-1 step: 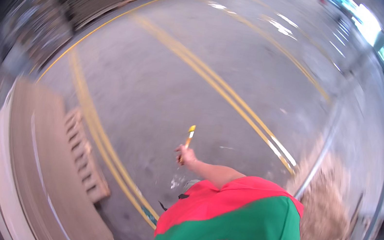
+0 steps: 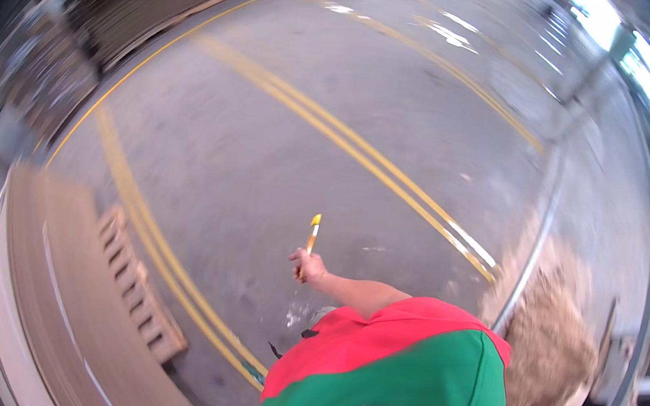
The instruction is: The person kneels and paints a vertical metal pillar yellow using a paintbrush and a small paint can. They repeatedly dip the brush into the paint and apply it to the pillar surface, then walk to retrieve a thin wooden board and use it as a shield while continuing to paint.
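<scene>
My right hand (image 2: pixel 308 267) is held out over the grey concrete floor, its bare forearm reaching leftward from a red sleeve. The fingers are closed around a slim stick-like tool (image 2: pixel 313 233) with a yellow tip, a white middle and an orange lower part. It points up and away from the fist; its exact kind is too small to make out. My red and green shirt (image 2: pixel 425 375) fills the lower middle. Nothing of my left hand shows.
A stack of brown cardboard sheets (image 2: pixel 73 284) stands at the left, beside a wooden pallet (image 2: pixel 138 289). Double yellow lines (image 2: pixel 365 155) cross the floor. At the right are a metal rail (image 2: pixel 529 273) and a crumpled brown heap (image 2: pixel 549 351). More stacked sheets (image 2: pixel 153 4) stand far left.
The floor lines and far stacks have shifted slightly left in the view. My right hand has moved a little left, still gripping the slim tool.
</scene>
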A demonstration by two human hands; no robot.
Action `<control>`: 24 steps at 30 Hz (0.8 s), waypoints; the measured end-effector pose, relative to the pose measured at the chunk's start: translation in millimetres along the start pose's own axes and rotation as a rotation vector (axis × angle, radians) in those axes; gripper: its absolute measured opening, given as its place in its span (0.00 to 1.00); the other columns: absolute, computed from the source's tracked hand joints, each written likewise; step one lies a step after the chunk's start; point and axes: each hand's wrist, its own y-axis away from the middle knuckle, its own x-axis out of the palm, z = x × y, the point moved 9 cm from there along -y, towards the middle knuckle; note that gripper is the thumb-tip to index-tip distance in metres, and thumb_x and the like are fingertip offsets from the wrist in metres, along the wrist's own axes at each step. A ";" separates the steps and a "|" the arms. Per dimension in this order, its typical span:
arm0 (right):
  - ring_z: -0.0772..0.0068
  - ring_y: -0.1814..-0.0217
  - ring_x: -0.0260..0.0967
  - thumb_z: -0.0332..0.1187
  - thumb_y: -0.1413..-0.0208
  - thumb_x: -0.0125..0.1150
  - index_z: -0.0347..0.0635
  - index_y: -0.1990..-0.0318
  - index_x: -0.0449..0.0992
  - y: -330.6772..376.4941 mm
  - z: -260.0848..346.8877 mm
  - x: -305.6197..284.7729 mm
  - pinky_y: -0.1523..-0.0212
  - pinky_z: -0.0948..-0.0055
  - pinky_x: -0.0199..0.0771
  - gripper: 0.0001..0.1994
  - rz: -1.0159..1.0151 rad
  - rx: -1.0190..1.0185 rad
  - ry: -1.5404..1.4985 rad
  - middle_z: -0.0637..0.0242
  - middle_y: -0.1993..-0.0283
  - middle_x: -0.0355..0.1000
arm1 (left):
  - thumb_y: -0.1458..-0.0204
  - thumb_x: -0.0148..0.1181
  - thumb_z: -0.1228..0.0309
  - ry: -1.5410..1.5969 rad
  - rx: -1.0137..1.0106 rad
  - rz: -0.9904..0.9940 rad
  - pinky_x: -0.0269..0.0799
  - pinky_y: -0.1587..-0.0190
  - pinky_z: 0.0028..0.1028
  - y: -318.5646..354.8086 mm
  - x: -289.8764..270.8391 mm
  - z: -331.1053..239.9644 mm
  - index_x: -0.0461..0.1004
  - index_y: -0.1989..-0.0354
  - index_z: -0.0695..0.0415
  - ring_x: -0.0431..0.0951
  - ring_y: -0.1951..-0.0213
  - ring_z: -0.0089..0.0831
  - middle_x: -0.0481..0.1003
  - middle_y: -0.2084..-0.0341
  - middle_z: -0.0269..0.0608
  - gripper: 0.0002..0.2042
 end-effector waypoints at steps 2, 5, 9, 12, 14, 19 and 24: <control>0.69 0.77 0.72 0.51 0.31 0.44 0.40 0.49 0.75 -10.2 34.1 -31.8 0.77 0.67 0.73 0.23 -0.064 -0.045 -0.118 0.64 0.75 0.72 | 0.35 0.55 0.54 -0.100 0.074 0.049 0.64 0.83 0.35 -43.2 23.6 -101.1 0.72 0.71 0.56 0.70 0.83 0.30 0.72 0.82 0.37 0.19; 0.70 0.76 0.72 0.50 0.31 0.44 0.40 0.50 0.76 -29.5 76.2 -71.3 0.76 0.68 0.73 0.23 -0.212 -0.129 -0.193 0.66 0.75 0.72 | 0.34 0.55 0.54 -0.193 0.192 0.096 0.65 0.83 0.35 -90.6 49.9 -231.4 0.72 0.71 0.56 0.70 0.83 0.30 0.72 0.81 0.37 0.19; 0.72 0.77 0.72 0.51 0.31 0.45 0.40 0.51 0.77 -37.0 104.8 -142.3 0.77 0.69 0.73 0.23 -0.464 -0.212 -0.313 0.66 0.76 0.72 | 0.34 0.54 0.54 -0.305 0.305 0.167 0.65 0.82 0.35 -126.7 99.5 -364.4 0.72 0.70 0.56 0.71 0.82 0.30 0.72 0.80 0.37 0.19; 0.72 0.78 0.72 0.51 0.31 0.44 0.41 0.51 0.78 -40.6 124.6 -202.9 0.78 0.69 0.73 0.23 -0.641 -0.241 -0.386 0.66 0.76 0.72 | 0.34 0.54 0.54 -0.411 0.315 0.227 0.66 0.82 0.35 -143.9 153.1 -431.2 0.72 0.70 0.56 0.71 0.81 0.30 0.72 0.80 0.37 0.18; 0.72 0.80 0.71 0.50 0.31 0.44 0.41 0.52 0.78 -39.1 128.8 -227.1 0.80 0.70 0.72 0.23 -0.757 -0.263 -0.446 0.66 0.77 0.72 | 0.34 0.54 0.54 -0.497 0.303 0.280 0.66 0.81 0.35 -158.2 187.4 -468.6 0.72 0.69 0.56 0.71 0.81 0.30 0.73 0.79 0.37 0.18; 0.72 0.84 0.67 0.50 0.32 0.44 0.41 0.54 0.80 -11.5 143.7 -276.7 0.82 0.71 0.69 0.23 -1.159 -0.281 -0.712 0.67 0.80 0.70 | 0.33 0.53 0.54 -0.776 0.361 0.423 0.67 0.80 0.35 -206.1 277.6 -603.2 0.72 0.68 0.57 0.72 0.80 0.30 0.73 0.78 0.38 0.18; 0.72 0.85 0.66 0.51 0.31 0.47 0.39 0.53 0.79 14.8 204.4 -307.8 0.83 0.72 0.68 0.24 -1.225 -0.468 -0.841 0.68 0.80 0.68 | 0.33 0.52 0.54 -0.927 0.556 0.554 0.68 0.79 0.35 -242.3 410.4 -820.9 0.73 0.67 0.57 0.72 0.79 0.30 0.73 0.77 0.38 0.18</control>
